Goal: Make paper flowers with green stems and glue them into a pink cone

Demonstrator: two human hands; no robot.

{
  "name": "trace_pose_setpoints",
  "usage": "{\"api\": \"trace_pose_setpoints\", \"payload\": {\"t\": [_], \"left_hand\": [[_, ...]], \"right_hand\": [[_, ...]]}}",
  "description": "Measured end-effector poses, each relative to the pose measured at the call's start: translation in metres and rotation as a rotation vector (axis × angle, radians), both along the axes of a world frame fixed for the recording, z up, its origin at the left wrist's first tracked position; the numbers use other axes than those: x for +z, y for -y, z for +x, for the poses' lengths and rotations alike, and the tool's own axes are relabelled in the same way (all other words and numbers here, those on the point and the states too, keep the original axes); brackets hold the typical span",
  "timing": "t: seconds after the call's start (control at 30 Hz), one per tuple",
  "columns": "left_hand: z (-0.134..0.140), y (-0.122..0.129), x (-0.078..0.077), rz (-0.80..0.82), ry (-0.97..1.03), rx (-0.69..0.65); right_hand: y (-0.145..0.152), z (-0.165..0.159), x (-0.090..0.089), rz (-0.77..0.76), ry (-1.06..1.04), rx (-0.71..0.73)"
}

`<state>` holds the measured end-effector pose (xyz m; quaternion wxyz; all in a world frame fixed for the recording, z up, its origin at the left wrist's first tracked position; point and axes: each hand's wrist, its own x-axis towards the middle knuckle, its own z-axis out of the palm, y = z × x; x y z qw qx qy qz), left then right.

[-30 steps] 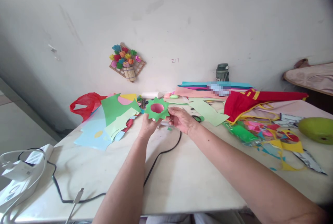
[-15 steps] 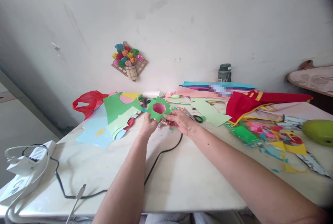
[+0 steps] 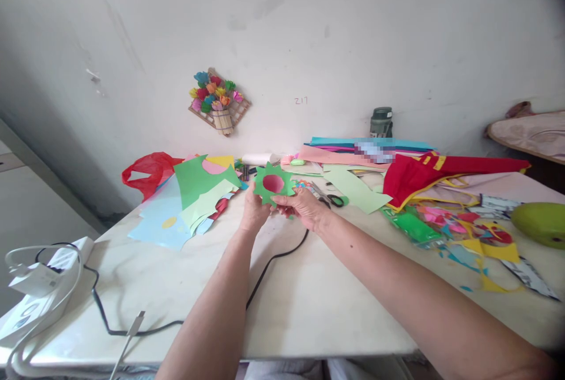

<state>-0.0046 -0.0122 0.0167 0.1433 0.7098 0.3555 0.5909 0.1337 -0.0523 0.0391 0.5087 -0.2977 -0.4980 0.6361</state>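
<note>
Green star-edged paper ring with pink centre (image 3: 266,196), points already cut, was pinched by the left hand (image 3: 256,210) and the right hand (image 3: 306,207); remaining work didn't show

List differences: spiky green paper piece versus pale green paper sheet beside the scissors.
The spiky green paper piece is held in the left hand and right hand; the pale green paper sheet lies untouched. The piece is darker and smaller than the sheet. The piece has a pink centre; the sheet is plain. Both are green paper.
</note>
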Motion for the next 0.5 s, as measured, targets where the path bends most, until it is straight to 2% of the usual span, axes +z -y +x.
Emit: {"api": "trace_pose_setpoints", "payload": {"t": [0.13,0.3,0.5], "left_hand": [[0.0011,0.0011,0.0012,-0.011,0.014,0.011],[0.0017,0.0038,0.0057,0.054,0.000,0.021],[0.0006,0.0017,0.0039,0.000,0.015,0.018]], "right_hand": [[-0.0014,0.0015,-0.0005,0.031,0.023,-0.015],[-0.0039,0.0049,-0.0033,0.035,-0.050,-0.001],[-0.0056,0.0069,-0.0048,0.040,-0.078,0.039]]}}
